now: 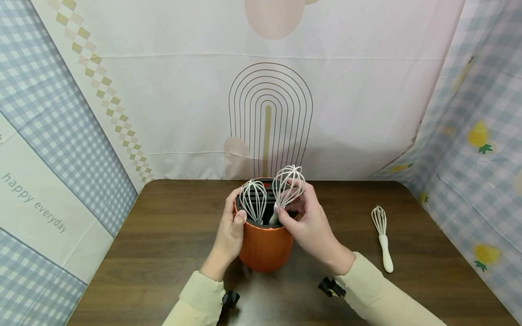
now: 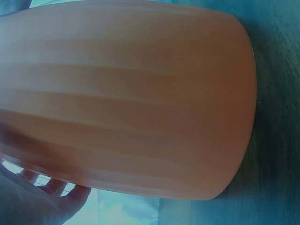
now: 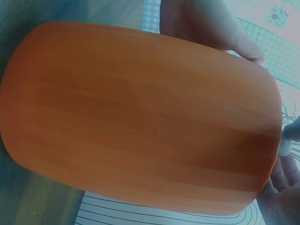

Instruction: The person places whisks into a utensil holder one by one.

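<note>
My left hand (image 1: 230, 233) holds the left side of an orange utensil holder (image 1: 265, 251), its thumb at the rim. The holder stands upright on the table, with a black slotted insert (image 1: 272, 185) at the top. Between thumb and fingers, my right hand (image 1: 314, 222) pinches a white whisk (image 1: 273, 218) where wires meet handle. That whisk leans right, wires up, its handle partly down inside the rim. Left of it, a second whisk (image 1: 260, 221) stands in the holder, handle hidden. The right wrist view shows the pinching fingers (image 3: 279, 201) just past the holder's rim.
A third, slimmer whisk (image 1: 384, 242) lies on the dark wooden table (image 1: 171, 253), right of my right hand, with its wires pointing away. A patterned white cloth (image 1: 183, 104) hangs behind the table, and checked cloths (image 1: 461, 181) flank it.
</note>
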`<state>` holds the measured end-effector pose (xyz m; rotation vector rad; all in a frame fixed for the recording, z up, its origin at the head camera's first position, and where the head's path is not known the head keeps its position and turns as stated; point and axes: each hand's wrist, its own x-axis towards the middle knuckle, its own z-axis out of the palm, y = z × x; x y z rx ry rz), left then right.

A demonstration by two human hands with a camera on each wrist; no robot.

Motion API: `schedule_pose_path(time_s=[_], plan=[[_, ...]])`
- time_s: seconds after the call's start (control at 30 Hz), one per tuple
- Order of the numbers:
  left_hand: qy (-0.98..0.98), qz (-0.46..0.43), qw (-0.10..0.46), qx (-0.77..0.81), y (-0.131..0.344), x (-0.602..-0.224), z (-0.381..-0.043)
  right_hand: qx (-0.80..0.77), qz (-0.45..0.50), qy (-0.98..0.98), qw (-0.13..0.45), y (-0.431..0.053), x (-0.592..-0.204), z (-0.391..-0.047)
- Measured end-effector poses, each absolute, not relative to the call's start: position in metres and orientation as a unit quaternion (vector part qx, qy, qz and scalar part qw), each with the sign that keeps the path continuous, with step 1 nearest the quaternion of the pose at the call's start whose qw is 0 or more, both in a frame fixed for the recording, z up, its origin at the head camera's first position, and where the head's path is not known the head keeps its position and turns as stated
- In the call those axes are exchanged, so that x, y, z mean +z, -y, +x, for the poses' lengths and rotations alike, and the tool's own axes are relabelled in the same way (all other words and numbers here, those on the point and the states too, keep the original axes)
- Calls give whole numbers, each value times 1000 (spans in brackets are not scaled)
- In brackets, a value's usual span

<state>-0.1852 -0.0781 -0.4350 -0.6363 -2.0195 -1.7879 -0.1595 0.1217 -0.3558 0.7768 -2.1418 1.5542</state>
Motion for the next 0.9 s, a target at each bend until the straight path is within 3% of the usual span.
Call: schedule_pose_path(time_s=[0.27, 0.7, 0.9], plan=[[722, -222, 185, -628, 79, -435, -185, 526, 272, 781, 196, -113, -327, -138], [727, -221, 184, -624, 79, -434, -185, 495, 295, 792, 201, -115, -329, -137], [729, -222, 188, -620, 79, -435, -185, 497, 302, 789, 199, -123, -350, -152]])
